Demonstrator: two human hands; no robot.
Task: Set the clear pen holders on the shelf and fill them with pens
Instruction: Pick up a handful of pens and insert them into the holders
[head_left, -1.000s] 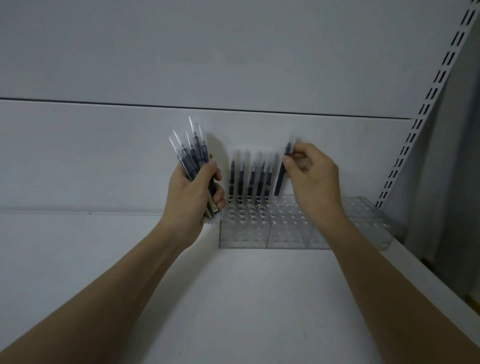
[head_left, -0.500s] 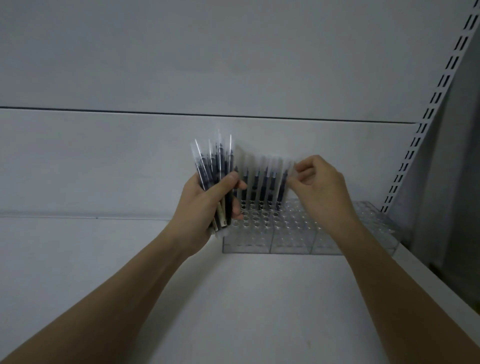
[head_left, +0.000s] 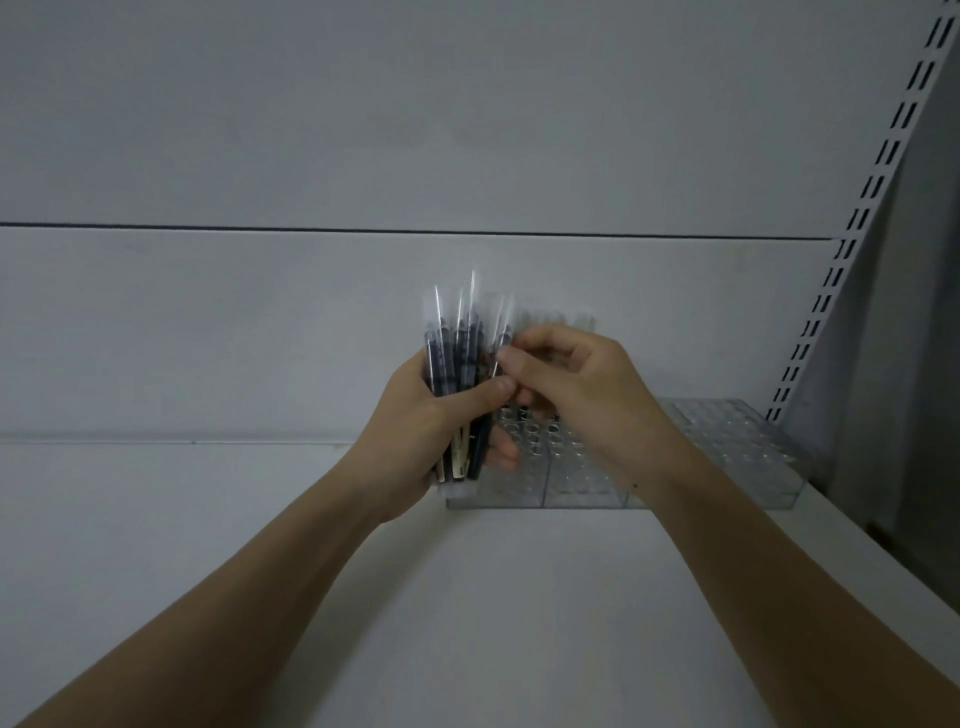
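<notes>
Hands: two, both bare, meeting just left of frame centre.

Left hand (head_left: 436, 436): fingers and thumb curled round a bundle of pens (head_left: 457, 374), held upright. At least four pens can be made out by their clear caps and dark barrels; motion blur hides the exact number.

Right hand (head_left: 576, 389): thumb and forefinger pinching one pen (head_left: 500, 338) at the right edge of the bundle, the other fingers curled loosely behind.

Clear pen holders (head_left: 587, 483): a row of transparent blocks drilled with round holes, set side by side and touching, standing on the shelf against the back panel, right of centre. Three front faces are visible by their seams; whether the far right block is separate cannot be told. Faint clear caps of pens already standing in the back row show above the right hand; count unclear.

Shelf (head_left: 467, 597): one, flat, white, filling the lower half of the frame.

Back panel (head_left: 363, 130): white, with one dark horizontal seam across the upper middle.

Slotted upright (head_left: 878, 192): one, white, paired slots, slanting down the upper right. Beyond it, a dim grey area at the right edge.
</notes>
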